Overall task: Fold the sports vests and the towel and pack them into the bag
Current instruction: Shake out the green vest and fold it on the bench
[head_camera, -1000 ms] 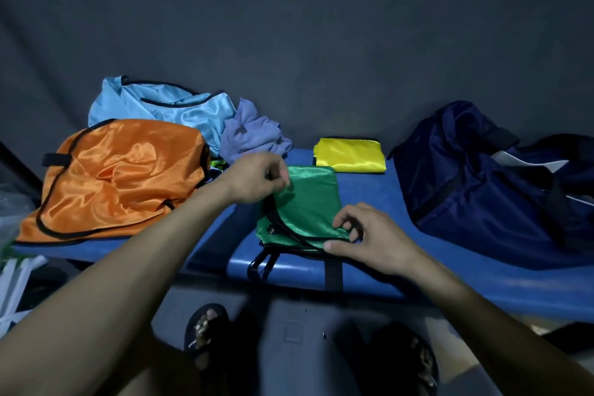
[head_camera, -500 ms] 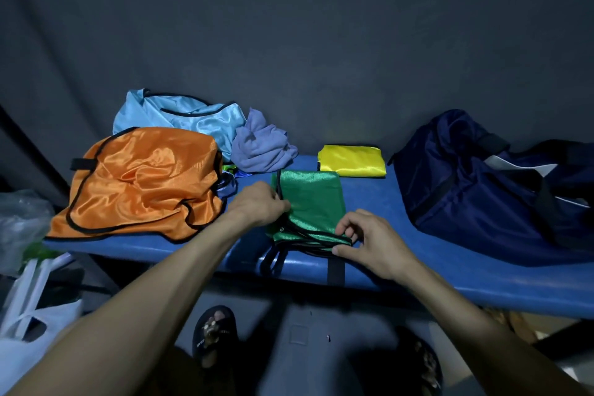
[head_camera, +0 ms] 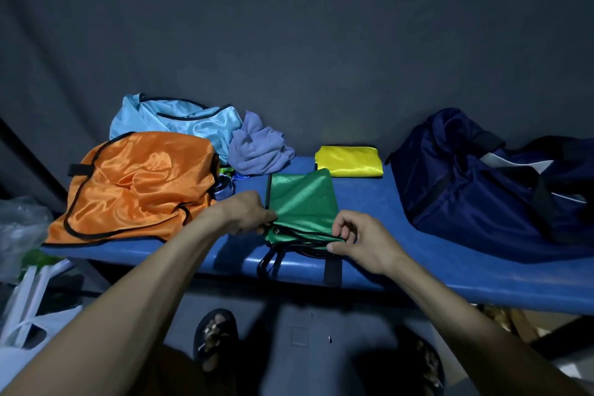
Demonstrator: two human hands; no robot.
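A green vest (head_camera: pixel 303 202) with black trim lies partly folded at the front edge of the blue bench (head_camera: pixel 434 270). My left hand (head_camera: pixel 247 214) pinches its left edge near the fold. My right hand (head_camera: pixel 360 239) grips its near right corner, where black edging bunches up. A folded yellow vest (head_camera: pixel 348 160) lies just behind it. An orange vest (head_camera: pixel 138 185) lies spread out at the left, with a light blue vest (head_camera: pixel 180 120) behind it and a crumpled purple towel (head_camera: pixel 258 149) beside them. A dark navy bag (head_camera: pixel 488 183) sits at the right.
A dark grey wall runs behind the bench. White plastic bags (head_camera: pixel 22 315) lie on the floor at the lower left. My feet in black sandals (head_camera: pixel 215 336) stand below the bench's front edge.
My left hand slid down the green vest's left edge toward its near corner. My right hand stayed at the near right corner. The camera view shifted a little.
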